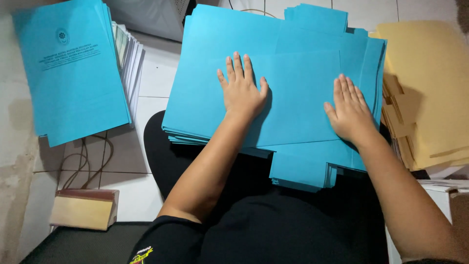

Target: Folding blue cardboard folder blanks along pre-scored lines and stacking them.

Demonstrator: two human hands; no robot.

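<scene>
A thick stack of blue paper folders [288, 54] lies across my lap and the floor in front of me. My left hand [241, 89] rests flat on the top blue sheet near its middle, fingers together and pointing away from me. My right hand [350, 111] lies flat on the same sheet near its right edge. Neither hand grips anything. A flap of the blue stack [300, 171] sticks out toward me between my forearms.
A second pile of papers under a printed blue cover [73, 68] sits at the left on white floor tiles. Yellow folders [430, 88] are stacked at the right. A thick book [84, 209] and loose cables [88, 161] lie at lower left.
</scene>
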